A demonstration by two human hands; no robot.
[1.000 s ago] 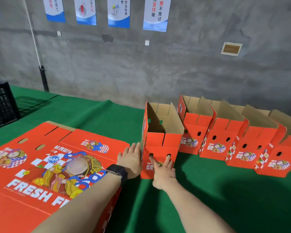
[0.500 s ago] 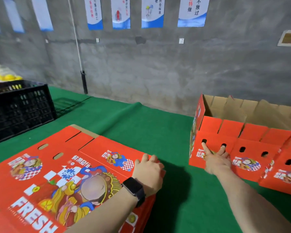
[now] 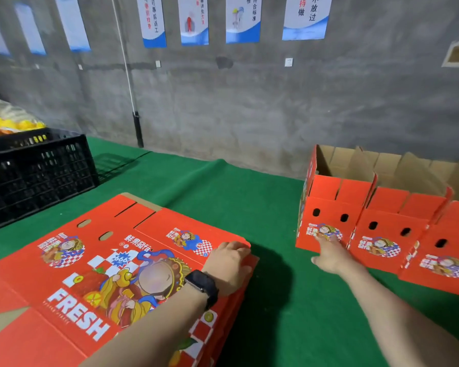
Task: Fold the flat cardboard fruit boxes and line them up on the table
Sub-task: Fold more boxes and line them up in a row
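Your hands are split between the stack of flat boxes (image 3: 104,260) and the newest folded box (image 3: 329,205).

Your left hand (image 3: 229,263), with a black watch (image 3: 203,284) at the wrist, curls its fingers over the stack's right edge, near left on the green table (image 3: 210,186); a second ago it pressed the folded box's side. Your right hand (image 3: 329,254) reaches out with straight fingers, their tips on the label of the box's near face, lower than the holes they touched before. That box stands at the left end of the row (image 3: 398,234), against its neighbour.
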